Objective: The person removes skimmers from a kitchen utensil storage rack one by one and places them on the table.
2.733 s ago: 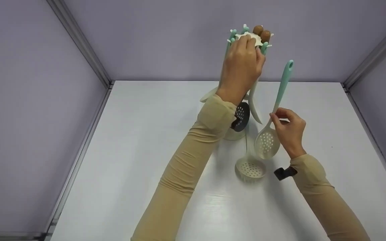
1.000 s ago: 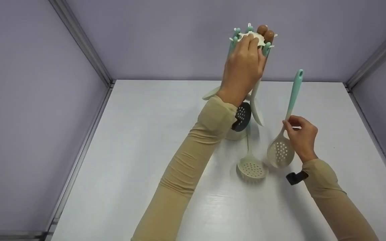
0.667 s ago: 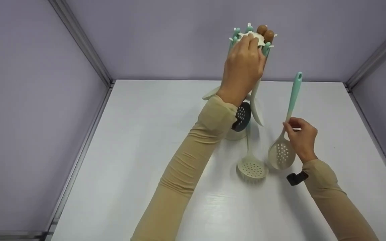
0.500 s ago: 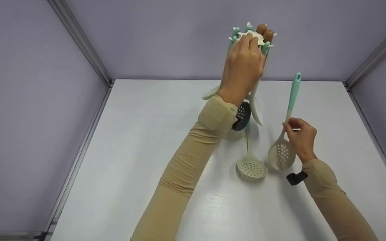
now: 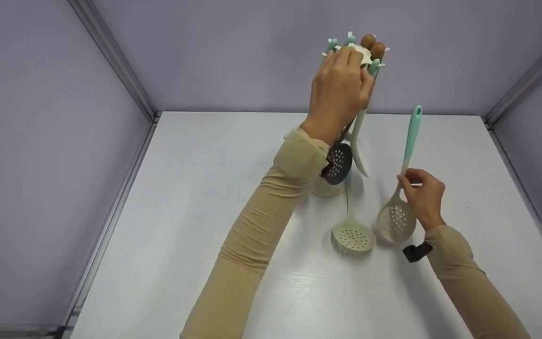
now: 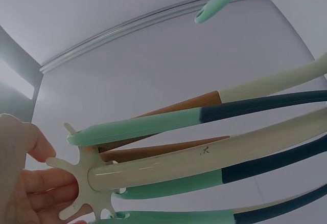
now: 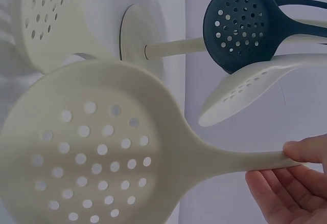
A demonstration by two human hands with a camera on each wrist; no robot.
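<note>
A utensil stand (image 5: pixel 328 189) holds several hanging tools on its white star-shaped hub (image 5: pixel 364 51). My left hand (image 5: pixel 348 63) grips that hub from the near side; in the left wrist view the fingers (image 6: pixel 30 183) touch the hub (image 6: pixel 84 185). My right hand (image 5: pixel 405 178) pinches the thin neck of a cream slotted skimmer (image 5: pixel 395 221), its mint handle pointing up and its head just above the table. The right wrist view shows that skimmer (image 7: pixel 87 152) close up, with my fingertips (image 7: pixel 299 150) on its neck.
A cream perforated ladle (image 5: pixel 353 238) hangs low by the table just left of the held skimmer. A dark slotted skimmer (image 5: pixel 338 163) and a cream spoon (image 5: pixel 360 155) hang from the stand. The white table (image 5: pixel 195 212) has grey walls on three sides.
My right hand has carried the skimmer to the right and lower, away from the stand. My left forearm has shifted slightly left, uncovering more of the dark skimmer.
</note>
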